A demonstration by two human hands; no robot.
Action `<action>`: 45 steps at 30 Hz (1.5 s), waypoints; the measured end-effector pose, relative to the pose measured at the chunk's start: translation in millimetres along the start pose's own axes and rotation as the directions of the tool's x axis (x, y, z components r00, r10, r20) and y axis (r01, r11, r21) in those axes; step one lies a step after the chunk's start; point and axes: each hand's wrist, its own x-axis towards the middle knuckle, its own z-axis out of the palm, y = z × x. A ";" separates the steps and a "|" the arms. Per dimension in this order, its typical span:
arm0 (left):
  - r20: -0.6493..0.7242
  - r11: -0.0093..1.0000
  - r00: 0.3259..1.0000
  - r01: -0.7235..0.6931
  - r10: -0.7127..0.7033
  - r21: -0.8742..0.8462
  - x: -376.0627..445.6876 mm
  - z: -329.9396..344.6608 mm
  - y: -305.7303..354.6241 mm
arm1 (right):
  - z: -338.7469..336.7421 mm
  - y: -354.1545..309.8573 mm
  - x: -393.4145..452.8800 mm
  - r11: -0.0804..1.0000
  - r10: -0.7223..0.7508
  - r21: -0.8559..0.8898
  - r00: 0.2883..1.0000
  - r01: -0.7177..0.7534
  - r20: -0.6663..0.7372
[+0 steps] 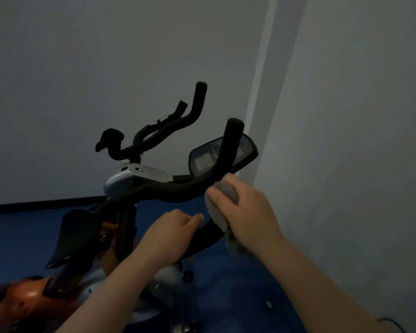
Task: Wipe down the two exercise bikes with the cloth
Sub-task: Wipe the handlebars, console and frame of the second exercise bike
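Grey fuzzy cloth [220, 207] is wrapped on the near bike's black foam handlebar [178, 188], held tight by the right hand [247, 207]. The left hand [173, 231] curls around the same bar, lower down. Behind stands a second bike's black handlebar [163, 133].

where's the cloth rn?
Head view, right of centre: the cloth is wrapped on the handlebar, gripped by the right hand, just below the console.

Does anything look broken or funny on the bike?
Nothing looks broken. The right hand wraps the grey cloth round the black handlebar, and the left hand holds the bar beside it. The room is dim.
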 end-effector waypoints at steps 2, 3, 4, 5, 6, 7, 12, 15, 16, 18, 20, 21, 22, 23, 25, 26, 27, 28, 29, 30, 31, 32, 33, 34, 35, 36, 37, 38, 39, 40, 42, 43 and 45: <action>0.003 0.999 0.999 -0.032 0.032 0.024 -1.4 -0.3 0.7 | 2.6 -3.5 5.7 0.903 0.191 0.363 0.972 -0.229 0.138; -0.007 0.998 0.998 -0.056 0.057 0.037 -3.0 -0.9 1.8 | 3.1 -0.8 2.3 0.856 0.254 0.425 0.956 -0.294 0.149; -0.026 0.996 0.997 -0.068 0.070 0.059 -4.4 -0.7 2.4 | 3.5 2.7 -4.7 0.860 0.277 0.416 0.955 -0.297 0.109; -0.040 0.995 0.997 -0.070 0.073 0.070 -5.5 -0.6 1.5 | 3.8 6.6 -14.5 0.900 0.250 0.361 0.968 -0.244 0.032; -0.054 0.995 0.996 -0.063 0.067 0.071 -6.0 -0.3 0.2 | 3.7 9.5 -23.0 0.946 0.194 0.274 0.980 -0.173 -0.051; -0.062 0.995 0.996 -0.053 0.059 0.086 -6.5 0.6 0.6 | 3.1 11.6 -27.9 0.985 0.119 0.142 0.986 -0.102 -0.116; -0.087 0.994 0.993 -0.069 0.076 0.090 -7.6 0.1 2.8 | 3.5 -10.4 -2.1 0.977 -0.072 -0.203 0.995 0.057 -0.064; -0.104 0.978 0.983 -0.134 0.151 0.159 -11.6 -2.3 3.9 | 3.1 -0.5 -5.4 0.979 0.133 0.159 0.990 -0.126 -0.039; -0.107 0.976 0.982 -0.139 0.159 0.169 -13.8 -2.7 4.4 | 1.6 4.3 -13.2 0.969 0.168 0.192 0.984 -0.154 -0.054; -0.130 0.976 0.978 -0.142 0.165 0.168 -16.7 -1.4 3.3 | -1.9 9.8 -25.6 0.994 0.086 0.069 0.992 -0.080 -0.096; -0.146 0.970 0.972 -0.155 0.184 0.187 -16.2 0.2 2.7 | -5.3 4.9 -15.8 0.992 -0.024 -0.126 0.999 0.018 -0.046; -0.140 0.973 0.974 -0.151 0.176 0.176 -15.2 -0.1 3.1 | -5.6 -1.1 -5.2 0.981 -0.026 -0.192 1.000 0.028 0.012; -0.131 0.975 0.977 -0.149 0.171 0.164 -14.6 -1.0 4.1 | -5.4 -7.0 5.7 0.977 0.003 -0.212 0.997 0.014 0.079; -0.130 0.976 0.977 -0.149 0.169 0.157 -14.3 -2.1 5.1 | -4.6 -10.7 14.3 0.982 0.047 -0.187 0.990 -0.022 0.131; -0.139 0.981 0.976 -0.151 0.168 0.123 -15.2 -3.2 4.4 | -3.9 -9.3 14.8 0.993 0.117 -0.032 0.983 -0.113 0.144; -0.134 0.983 0.977 -0.152 0.166 0.106 -15.9 -3.2 3.7 | -3.8 -5.6 6.7 0.992 0.126 0.015 0.987 -0.128 0.103; -0.127 0.982 0.977 -0.159 0.171 0.101 -17.1 -3.1 2.9 | -3.4 -3.1 -4.2 0.994 0.112 0.017 0.993 -0.113 0.042; -0.131 0.980 0.975 -0.167 0.180 0.105 -18.1 -2.0 1.9 | -3.5 -1.5 -13.2 0.997 0.080 -0.020 0.997 -0.080 -0.011; -0.141 0.979 0.972 -0.174 0.188 0.108 -18.0 -0.6 0.6 | -3.6 0.7 -16.7 0.996 0.035 -0.076 0.999 -0.038 -0.038; -0.156 0.977 0.968 -0.178 0.194 0.113 -17.6 0.4 -0.3 | -3.0 2.2 -14.4 0.992 -0.002 -0.129 0.999 -0.003 -0.040; -0.168 0.977 0.967 -0.175 0.194 0.120 -16.4 0.7 -0.7 | -1.7 1.0 -7.6 0.987 -0.017 -0.161 1.000 0.013 -0.021; -0.173 0.979 0.967 -0.169 0.187 0.114 -15.9 0.3 -0.1 | 0.7 -1.2 -0.1 0.987 -0.007 -0.162 1.000 0.008 0.007; -0.169 0.983 0.970 -0.163 0.177 0.090 -15.3 -0.4 0.6 | 3.3 -2.1 5.8 0.993 0.014 -0.118 0.999 -0.010 0.030; -0.165 0.986 0.973 -0.160 0.164 0.039 -14.0 -2.4 2.2 | 5.4 -1.0 9.4 0.998 0.052 -0.029 0.998 -0.051 0.043; -0.164 0.987 0.975 -0.154 0.147 -0.032 -11.0 -6.6 4.6 | 6.3 1.7 10.3 0.985 0.114 0.119 0.991 -0.122 0.071; -0.177 0.984 0.976 -0.149 0.130 -0.102 -6.1 -13.3 8.3 | 4.4 3.9 9.5 0.938 0.195 0.263 0.971 -0.225 0.137; -0.217 0.978 0.968 -0.157 0.125 -0.137 1.4 -21.2 12.6 | -0.5 7.4 8.5 0.897 0.249 0.323 0.948 -0.303 0.197; -0.274 0.975 0.953 -0.172 0.128 -0.142 10.9 -29.6 17.1 | -8.3 9.0 9.1 0.904 0.264 0.289 0.942 -0.316 0.206; -0.334 0.972 0.934 -0.188 0.131 -0.142 21.6 -37.3 21.3 | -17.6 11.6 13.4 0.949 0.230 0.188 0.965 -0.251 0.129; -0.383 0.970 0.913 -0.202 0.137 -0.135 32.1 -43.7 25.7 | -27.7 12.6 21.6 0.985 0.155 0.083 0.988 -0.153 -0.018; -0.462 0.973 0.870 -0.223 0.174 -0.054 50.2 -49.7 30.6 | -45.5 4.2 46.1 0.999 -0.049 -0.036 0.944 0.039 -0.325; -0.479 0.974 0.856 -0.227 0.197 -0.004 57.2 -48.7 30.4 | -50.9 -3.0 60.5 0.992 -0.128 -0.051 0.894 0.117 -0.428; -0.438 0.976 0.873 -0.214 0.214 0.049 66.8 -42.0 25.6 | -49.6 -13.2 90.2 0.983 -0.172 -0.038 0.844 0.177 -0.507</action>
